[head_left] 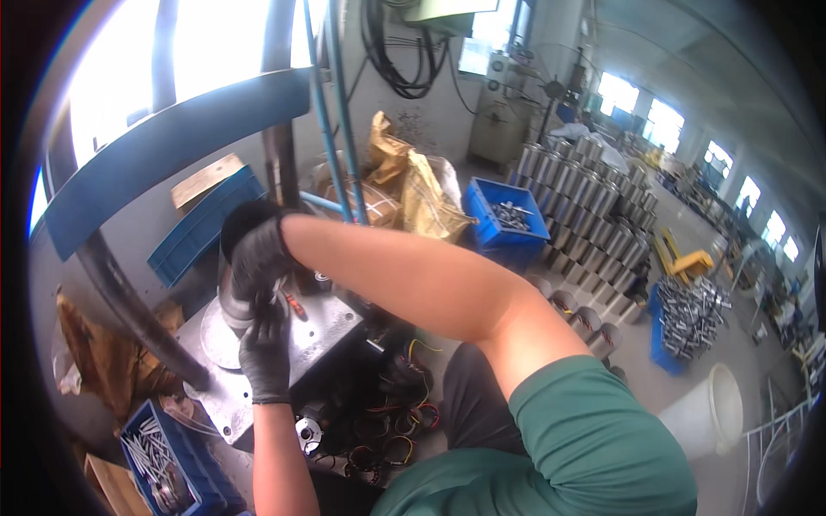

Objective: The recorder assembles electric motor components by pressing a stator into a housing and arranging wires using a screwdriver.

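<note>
A grey metal cylinder stands on the round plate of a machine bed. My right hand, in a black glove, reaches across from the right and is closed around the cylinder's upper part. Below it, my left hand, also black-gloved, has its fingers pressed together against the cylinder's near side. The two hands nearly meet, and they hide much of the cylinder and whatever lies between them. Beside my fingers, a small red-handled tool rests on the metal machine bed.
A curved blue bar and dark posts frame the machine. Bundled wires lie below the bed. A blue crate of metal rods sits near left. Stacked metal cylinders, a blue bin of parts and a white bucket stand right.
</note>
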